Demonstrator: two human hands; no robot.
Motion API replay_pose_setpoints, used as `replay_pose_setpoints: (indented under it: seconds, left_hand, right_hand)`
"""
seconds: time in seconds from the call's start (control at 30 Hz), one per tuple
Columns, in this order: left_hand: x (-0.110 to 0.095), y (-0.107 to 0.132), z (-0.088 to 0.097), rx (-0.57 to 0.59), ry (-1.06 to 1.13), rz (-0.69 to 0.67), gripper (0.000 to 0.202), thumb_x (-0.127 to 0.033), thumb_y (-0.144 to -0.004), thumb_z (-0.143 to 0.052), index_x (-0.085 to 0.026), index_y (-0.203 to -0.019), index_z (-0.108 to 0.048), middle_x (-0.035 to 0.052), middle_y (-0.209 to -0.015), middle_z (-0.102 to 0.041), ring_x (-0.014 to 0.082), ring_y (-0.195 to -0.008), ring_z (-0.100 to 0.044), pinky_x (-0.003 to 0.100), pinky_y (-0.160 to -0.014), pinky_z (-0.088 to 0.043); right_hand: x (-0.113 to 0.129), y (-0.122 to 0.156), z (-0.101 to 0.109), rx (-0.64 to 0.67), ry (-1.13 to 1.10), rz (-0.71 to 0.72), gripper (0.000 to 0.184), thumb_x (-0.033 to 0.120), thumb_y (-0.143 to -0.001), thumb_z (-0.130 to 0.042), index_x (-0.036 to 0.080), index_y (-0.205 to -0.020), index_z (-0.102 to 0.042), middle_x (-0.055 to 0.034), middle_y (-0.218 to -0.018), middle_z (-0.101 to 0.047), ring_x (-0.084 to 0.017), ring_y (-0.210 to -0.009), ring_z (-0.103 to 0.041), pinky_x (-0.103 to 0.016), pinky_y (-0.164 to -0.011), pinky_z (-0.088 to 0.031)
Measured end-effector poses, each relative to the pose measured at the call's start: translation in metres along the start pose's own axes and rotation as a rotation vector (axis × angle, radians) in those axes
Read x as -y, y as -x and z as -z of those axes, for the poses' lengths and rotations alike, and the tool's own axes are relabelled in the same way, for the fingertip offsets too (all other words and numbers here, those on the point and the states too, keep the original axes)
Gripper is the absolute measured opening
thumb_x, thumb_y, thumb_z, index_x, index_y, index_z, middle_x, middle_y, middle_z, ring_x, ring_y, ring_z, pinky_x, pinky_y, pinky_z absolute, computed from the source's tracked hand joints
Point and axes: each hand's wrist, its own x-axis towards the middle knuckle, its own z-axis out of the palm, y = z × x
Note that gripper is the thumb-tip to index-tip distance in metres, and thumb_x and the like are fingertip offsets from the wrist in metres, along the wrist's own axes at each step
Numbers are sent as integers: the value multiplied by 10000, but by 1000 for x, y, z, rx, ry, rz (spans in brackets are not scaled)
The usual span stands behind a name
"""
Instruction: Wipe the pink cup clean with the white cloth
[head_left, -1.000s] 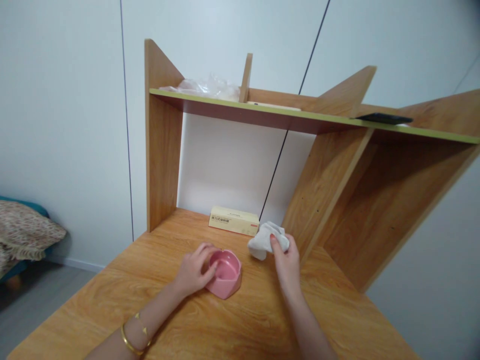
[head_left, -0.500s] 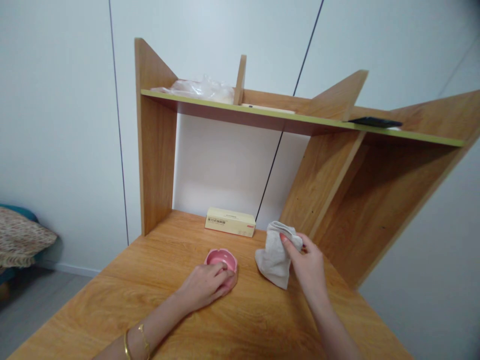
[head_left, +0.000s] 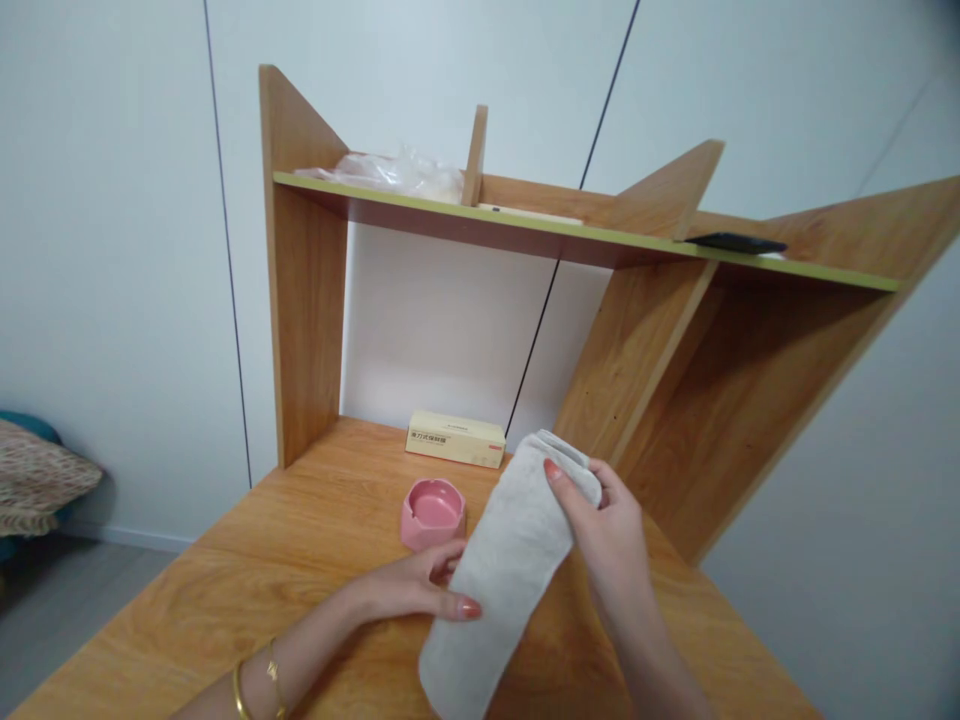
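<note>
A long grey-white cloth (head_left: 501, 572) hangs unrolled over the wooden desk (head_left: 315, 540). My right hand (head_left: 609, 535) is closed on its upper end, thumb on top. My left hand (head_left: 416, 592) pinches the cloth's left edge lower down, thumb against the fabric. A pink ashtray-like dish (head_left: 432, 512) stands on the desk just behind my left hand, free of both hands.
A cream box (head_left: 455, 439) with a red end lies at the back of the desk under the shelf (head_left: 480, 215). On the shelf are a crumpled clear plastic bag (head_left: 390, 172) and a dark flat object (head_left: 736, 243). A bed edge (head_left: 37, 480) shows at far left.
My left hand let go of the pink dish and took the cloth's edge. My right hand lifted the cloth, which has unrolled from a bundle into a long strip.
</note>
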Motion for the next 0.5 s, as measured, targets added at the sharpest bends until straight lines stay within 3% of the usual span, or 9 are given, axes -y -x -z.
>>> replay_pose_setpoints:
  seconds: [0.07, 0.17, 0.3, 0.4, 0.5]
  left_hand:
    - [1, 4, 3, 52, 97, 83, 539, -386, -633, -684, -179, -1107, -533, 49, -1075, -602, 227, -991, -540, 347, -855, -406]
    - [7, 12, 11, 29, 175, 227, 415, -307, -583, -702, -163, -963, -616, 20, -929, -650, 186, -862, -579, 278, -769, -432]
    - [18, 21, 21, 6, 212, 404, 372, -237, -533, -673, -171, -895, -623, -8, -851, -640, 129, -728, -578, 198, -632, -425]
    - [22, 25, 25, -26, 28, 460, 365, -211, -524, -631, -179, -887, -604, -37, -768, -610, 109, -659, -549, 177, -562, -400]
    - [18, 29, 23, -81, -383, 436, 345, -183, -550, -578, -186, -895, -584, -39, -729, -586, 130, -645, -536, 192, -528, -391]
  right_hand:
    - [-11, 1, 0, -13, -14, -39, 372, 487, -592, -637, 179, -780, -548, -10, -669, -606, -169, -587, -545, -256, -506, -425]
    - [-32, 3, 3, -13, -6, -108, 377, 491, -567, -635, 180, -756, -538, -13, -666, -610, -185, -615, -564, -267, -535, -438]
    - [-67, 14, 10, -9, 47, -198, 349, 477, -535, -633, 186, -700, -533, 2, -618, -597, -184, -592, -558, -267, -526, -434]
    - [-99, 27, 17, 25, 109, -245, 298, 467, -537, -611, 200, -630, -515, 26, -524, -551, -169, -515, -525, -267, -486, -415]
    - [-129, 42, 27, 47, 217, -256, 247, 446, -559, -587, 220, -592, -492, 39, -483, -522, -164, -472, -503, -273, -469, -401]
